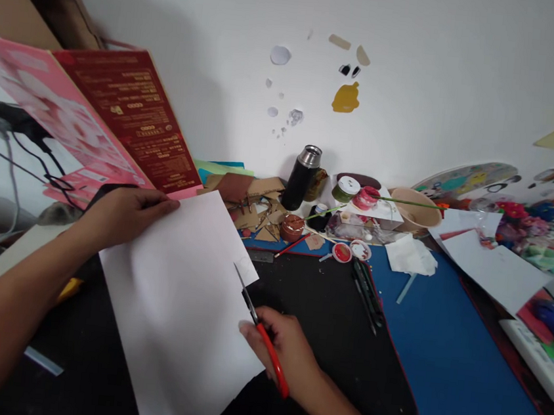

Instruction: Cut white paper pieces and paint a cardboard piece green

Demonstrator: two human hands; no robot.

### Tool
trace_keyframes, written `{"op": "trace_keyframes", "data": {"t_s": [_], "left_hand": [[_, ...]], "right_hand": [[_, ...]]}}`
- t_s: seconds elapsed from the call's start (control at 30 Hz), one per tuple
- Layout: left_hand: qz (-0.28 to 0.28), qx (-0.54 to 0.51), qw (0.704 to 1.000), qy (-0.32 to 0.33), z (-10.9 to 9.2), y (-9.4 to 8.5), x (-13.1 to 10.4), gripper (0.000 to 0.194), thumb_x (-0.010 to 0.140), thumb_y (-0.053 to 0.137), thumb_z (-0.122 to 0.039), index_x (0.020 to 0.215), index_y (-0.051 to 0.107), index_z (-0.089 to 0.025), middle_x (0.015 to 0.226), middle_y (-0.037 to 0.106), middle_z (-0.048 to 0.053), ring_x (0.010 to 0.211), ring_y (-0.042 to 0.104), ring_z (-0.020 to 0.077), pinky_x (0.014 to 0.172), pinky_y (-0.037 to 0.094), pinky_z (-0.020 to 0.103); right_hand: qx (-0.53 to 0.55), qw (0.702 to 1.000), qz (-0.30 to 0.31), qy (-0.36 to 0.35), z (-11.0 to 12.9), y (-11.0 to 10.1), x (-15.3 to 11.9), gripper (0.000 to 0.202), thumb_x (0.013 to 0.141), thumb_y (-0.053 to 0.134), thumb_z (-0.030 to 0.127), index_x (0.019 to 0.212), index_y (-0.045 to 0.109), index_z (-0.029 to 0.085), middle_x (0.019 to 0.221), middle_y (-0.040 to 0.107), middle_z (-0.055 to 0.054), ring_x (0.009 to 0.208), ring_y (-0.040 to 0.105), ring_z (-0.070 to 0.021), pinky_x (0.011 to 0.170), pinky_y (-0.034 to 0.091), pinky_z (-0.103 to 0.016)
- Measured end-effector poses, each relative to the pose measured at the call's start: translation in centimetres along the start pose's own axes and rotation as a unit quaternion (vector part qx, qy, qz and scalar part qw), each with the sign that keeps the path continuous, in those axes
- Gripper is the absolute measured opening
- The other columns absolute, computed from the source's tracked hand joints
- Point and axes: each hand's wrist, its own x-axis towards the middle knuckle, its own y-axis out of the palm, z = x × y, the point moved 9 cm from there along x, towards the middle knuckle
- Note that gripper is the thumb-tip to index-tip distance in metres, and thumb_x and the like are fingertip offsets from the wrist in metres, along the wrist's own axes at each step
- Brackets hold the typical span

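Note:
A large white sheet of paper (184, 290) slants across the dark mat in front of me. My left hand (128, 215) pinches its upper left edge between thumb and fingers. In my right hand (287, 347) is a pair of scissors (271, 352) with red handles, its fingers closed round them. The metal blades lie at the sheet's right edge, pointing up and left. Just above them a small corner of paper (248, 269) sticks out beside the cut. Part of the handles is hidden by my fingers.
A black bottle (301, 180) stands by the wall among cardboard scraps (256, 215), paint jars (345, 188) and a bowl (412, 212). Dark pens or cutters (367, 293) lie right of the scissors. A pink and red box (128, 113) rises at left. A white power strip (538, 360) lies far right.

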Motion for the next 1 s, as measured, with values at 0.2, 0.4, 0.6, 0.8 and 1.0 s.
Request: {"op": "trace_keyframes", "data": {"t_s": [0.2, 0.4, 0.6, 0.8, 1.0], "left_hand": [[-0.005, -0.001, 1.0, -0.009, 0.1, -0.2, -0.5, 0.059, 0.084, 0.048, -0.072, 0.097, 0.082, -0.026, 0.096, 0.082, 0.006, 0.092, 0.072, 0.0283, 0.077, 0.049, 0.033], [-0.016, 0.003, 1.0, 0.002, 0.1, -0.5, -0.7, 0.059, 0.083, 0.048, -0.071, 0.098, 0.081, -0.025, 0.097, 0.083, 0.005, 0.09, 0.071, 0.0273, 0.078, 0.049, 0.031], [-0.026, -0.01, 1.0, -0.001, -0.4, -1.2, -1.2, 0.059, 0.079, 0.047, -0.073, 0.092, 0.08, -0.025, 0.088, 0.08, 0.004, 0.084, 0.07, 0.0264, 0.074, 0.049, 0.03], [-0.033, -0.006, 0.999, -0.004, -0.9, -1.7, -1.7, 0.057, 0.079, 0.046, -0.075, 0.085, 0.078, -0.028, 0.079, 0.075, 0.002, 0.075, 0.067, 0.0246, 0.067, 0.047, 0.03], [-0.036, 0.001, 0.999, -0.006, -1.5, -2.0, -2.1, 0.055, 0.079, 0.045, -0.074, 0.08, 0.076, -0.028, 0.078, 0.075, 0.002, 0.075, 0.066, 0.0242, 0.067, 0.047, 0.03]], "right_hand": [[-0.002, 1.0, 0.002, -0.006, 0.1, 0.1, -0.2, 0.042, 0.097, 0.067, 0.057, 0.079, 0.061, 0.019, 0.06, 0.041, 0.006, 0.053, 0.034, -0.0091, 0.048, 0.026, -0.023], [0.05, 0.997, 0.049, 0.018, -0.5, 0.4, -0.4, 0.052, 0.094, 0.068, 0.068, 0.099, 0.071, 0.017, 0.067, 0.052, 0.004, 0.049, 0.047, -0.0108, 0.045, 0.033, -0.022], [0.038, 0.997, 0.046, -0.051, 1.5, -0.9, -0.7, 0.045, 0.093, 0.075, 0.059, 0.082, 0.068, 0.015, 0.066, 0.043, 0.005, 0.062, 0.035, -0.0101, 0.054, 0.027, -0.024], [0.073, 0.993, 0.095, -0.012, 1.0, -0.9, -1.3, 0.037, 0.08, 0.09, 0.045, 0.09, 0.07, 0.016, 0.065, 0.049, 0.008, 0.06, 0.039, -0.0099, 0.056, 0.031, -0.023], [0.081, 0.987, 0.135, 0.014, 1.1, -1.0, -1.6, 0.035, 0.074, 0.092, 0.029, 0.1, 0.074, 0.016, 0.073, 0.058, 0.007, 0.065, 0.046, -0.011, 0.06, 0.038, -0.022]]}}
